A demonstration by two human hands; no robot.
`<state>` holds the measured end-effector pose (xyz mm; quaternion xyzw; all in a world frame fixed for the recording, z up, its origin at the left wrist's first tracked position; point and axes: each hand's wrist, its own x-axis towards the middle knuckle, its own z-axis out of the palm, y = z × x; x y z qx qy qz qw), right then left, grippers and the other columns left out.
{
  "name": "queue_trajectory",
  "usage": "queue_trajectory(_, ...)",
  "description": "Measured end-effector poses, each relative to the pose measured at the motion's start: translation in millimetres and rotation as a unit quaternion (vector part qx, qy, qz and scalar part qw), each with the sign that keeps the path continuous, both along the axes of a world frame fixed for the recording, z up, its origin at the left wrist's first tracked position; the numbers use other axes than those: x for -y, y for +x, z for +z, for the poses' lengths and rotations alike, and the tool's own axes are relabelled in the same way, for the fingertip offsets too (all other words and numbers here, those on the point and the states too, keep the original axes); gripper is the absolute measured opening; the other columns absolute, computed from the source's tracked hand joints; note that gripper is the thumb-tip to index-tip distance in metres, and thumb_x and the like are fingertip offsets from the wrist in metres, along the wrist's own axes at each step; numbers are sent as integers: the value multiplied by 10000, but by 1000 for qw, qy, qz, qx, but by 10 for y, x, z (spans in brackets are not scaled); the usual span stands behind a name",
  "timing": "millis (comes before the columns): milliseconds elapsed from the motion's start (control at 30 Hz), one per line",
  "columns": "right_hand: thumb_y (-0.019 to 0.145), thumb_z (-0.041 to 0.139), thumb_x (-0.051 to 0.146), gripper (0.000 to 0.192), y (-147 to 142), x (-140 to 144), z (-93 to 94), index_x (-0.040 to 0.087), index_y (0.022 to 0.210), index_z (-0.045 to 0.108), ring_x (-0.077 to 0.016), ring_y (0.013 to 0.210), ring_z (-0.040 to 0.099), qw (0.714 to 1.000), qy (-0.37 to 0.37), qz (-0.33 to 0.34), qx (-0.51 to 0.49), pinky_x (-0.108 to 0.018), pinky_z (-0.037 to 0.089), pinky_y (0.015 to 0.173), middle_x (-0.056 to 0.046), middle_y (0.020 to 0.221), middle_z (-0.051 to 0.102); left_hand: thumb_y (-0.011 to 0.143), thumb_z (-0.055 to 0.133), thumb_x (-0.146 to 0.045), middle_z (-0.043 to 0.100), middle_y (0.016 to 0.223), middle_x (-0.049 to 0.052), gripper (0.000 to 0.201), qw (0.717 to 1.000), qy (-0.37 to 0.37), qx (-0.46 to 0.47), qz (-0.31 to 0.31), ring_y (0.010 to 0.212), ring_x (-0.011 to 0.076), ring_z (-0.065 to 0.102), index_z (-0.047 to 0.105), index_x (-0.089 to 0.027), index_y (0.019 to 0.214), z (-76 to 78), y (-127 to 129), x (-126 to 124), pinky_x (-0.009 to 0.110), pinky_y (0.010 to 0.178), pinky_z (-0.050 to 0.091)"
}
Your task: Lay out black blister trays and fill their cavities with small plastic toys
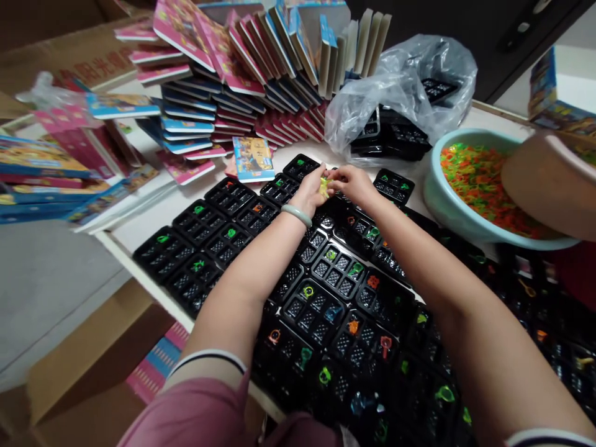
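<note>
Pinching a small yellow-green toy piece [323, 186] together, the left hand [311, 192] and right hand [354, 183] are hovering over black trays [321, 273] on the surface [153, 217].

Near the upper centre of the frame, a small yellow piece [323, 186] was pinched between the left hand [311, 191] and the right hand [354, 184]. Black compartment trays [326, 273] filled the middle. A basin [435, 198] was seen at right, with stacked booklets [223, 74] at upper left.
</note>
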<state>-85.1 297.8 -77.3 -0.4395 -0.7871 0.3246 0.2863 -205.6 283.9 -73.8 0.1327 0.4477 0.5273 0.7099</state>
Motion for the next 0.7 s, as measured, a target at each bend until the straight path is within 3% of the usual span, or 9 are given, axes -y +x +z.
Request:
queue_trajectory(167, 768, 649, 141, 53, -57, -168, -20, 155, 811, 676, -161, 716, 590, 996, -38, -63, -45, -340, 478, 775, -21, 770, 669, 1016, 388, -269, 544, 579, 10, 288, 1000, 9, -24, 0, 464, 69, 501, 559, -126, 835, 24, -63, -11, 176, 465, 397)
queue_trajectory(333, 778, 647, 127, 48, -199, -232, 42, 159, 781, 611, -128, 650, 560, 984, -106, -110, -90, -317, 504, 719, -9, 724, 621, 989, 471, -325, 575, 612, 32, 257, 994, 11, -97, -48, 479, 79, 536, 582, -133, 859, 22, -261, -36, 168, 376, 250)
queue_trajectory(467, 783, 658, 141, 78, -323, -278, 66, 166, 825, 599, -105, 570, 512, 974, -179, -86, -110, -285, 495, 619, 24, 653, 561, 956, 532, -211, 556, 619, -2, 99, 975, 34, -202, -85, 470, 56, 532, 549, -151, 879, 34, -525, -37, 156, 365, 164)
queue_trajectory(567, 783, 647, 130, 102, -404, -350, 6, 157, 874, 609, -106, 573, 516, 973, -181, -99, -109, -278, 487, 622, 33, 644, 550, 949, 514, -171, 528, 620, -24, 49, 948, 45, -306, -72, 473, 44, 521, 541, -154, 912, 23, -679, -90, 159, 389, 180)
queue_trajectory(700, 781, 627, 155, 19, -398, -442, -129, 144, 766, 621, -122, 613, 537, 978, -128, -163, -39, -300, 483, 681, 17, 639, 562, 921, 501, -149, 487, 596, -30, 78, 873, 83, -477, -59, 470, 70, 495, 578, -142, 925, -52, -757, -294, 195, 447, 255)
